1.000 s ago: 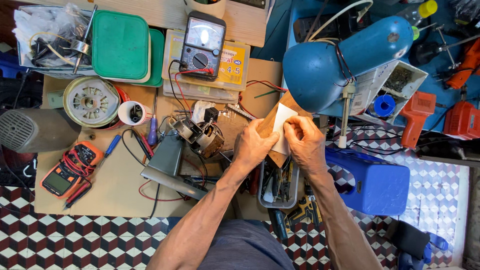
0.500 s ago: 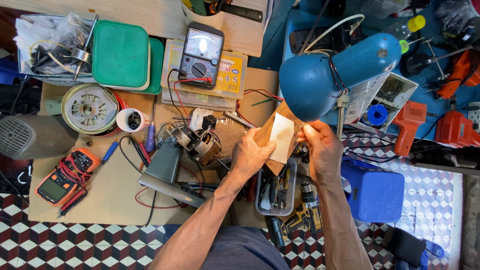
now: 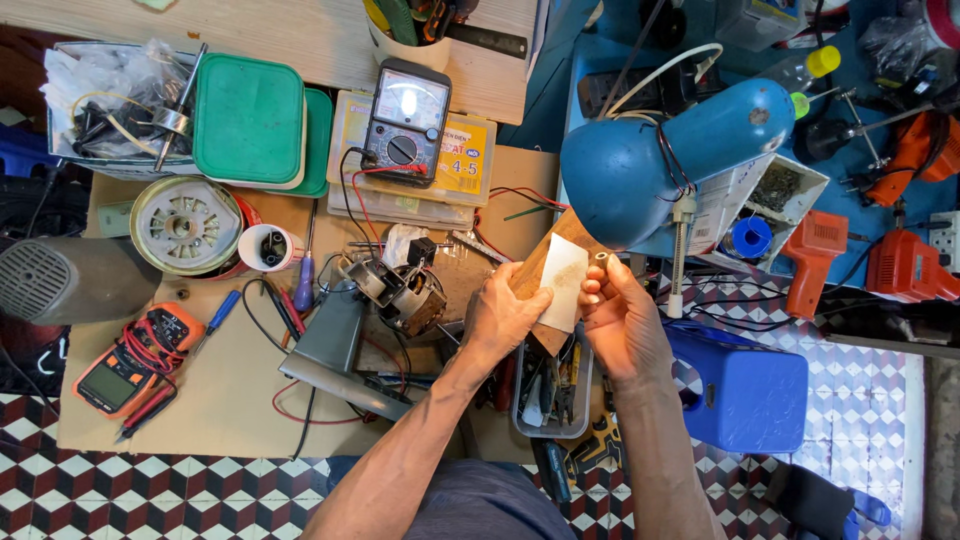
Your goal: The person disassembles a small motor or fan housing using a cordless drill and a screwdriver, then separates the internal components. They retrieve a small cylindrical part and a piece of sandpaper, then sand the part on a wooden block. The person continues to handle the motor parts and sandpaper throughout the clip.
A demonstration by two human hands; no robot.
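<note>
— Well, what have the hands got?

— The left hand point(image 3: 503, 318) grips the lower edge of a small brown wooden block point(image 3: 540, 272) with a pale rectangular sheet point(image 3: 562, 282) lying against its face, fingers curled round the wood and thumb pressed on it. The right hand point(image 3: 622, 322) pinches a tiny whitish cylindrical piece point(image 3: 600, 259) between thumb and fingertips, just beside the sheet's right edge.

— And where is that against the bench?

— Held up off it, over the right edge of the tan cardboard-covered worktop point(image 3: 200, 400), under the hood of the blue desk lamp point(image 3: 660, 160) and above a grey plastic tray of small tools point(image 3: 553, 395).

— How would you handle it well?

— I'd judge the block wants to be braced firmly and kept tilted toward the light, so the small piece meets the sheet flat and doesn't slip from the pinch.

— What's nearby?

— A small motor assembly with wound coils point(image 3: 400, 290) just left of the left hand, and a black analogue multimeter point(image 3: 405, 120) towards the far edge.
</note>
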